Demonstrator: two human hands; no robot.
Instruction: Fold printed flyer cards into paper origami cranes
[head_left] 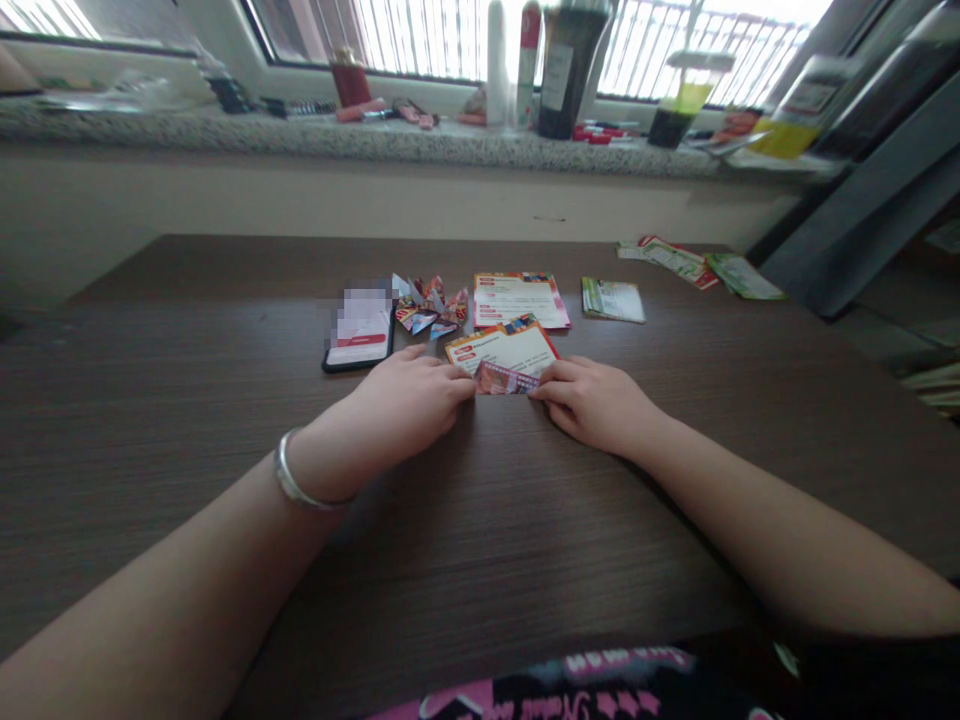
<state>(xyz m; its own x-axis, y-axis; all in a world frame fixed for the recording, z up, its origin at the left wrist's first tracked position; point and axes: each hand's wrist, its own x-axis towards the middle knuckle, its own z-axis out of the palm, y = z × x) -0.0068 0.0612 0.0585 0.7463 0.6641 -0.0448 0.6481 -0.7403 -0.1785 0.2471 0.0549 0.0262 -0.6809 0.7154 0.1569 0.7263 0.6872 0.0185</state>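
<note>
A printed card [510, 349] with an orange border lies on the dark wooden table, its near edge folded up to show a purple-brown picture strip. My left hand [420, 395], with a silver bangle at the wrist, grips the left end of the fold. At the fold's right end, the fingers of my right hand [592, 400] are closed on the card. Just behind it lies another printed card [520, 300]. Folded paper pieces [431, 305] in red and blue sit beyond my left hand, next to a phone [360, 328] with a lit screen.
A small stack of green-edged cards [613, 300] lies to the right. More loose cards [682, 263] are near the table's far right corner. Behind the table, a stone windowsill [450, 145] holds bottles, a dark container [570, 70], a cup [679, 100] and small items.
</note>
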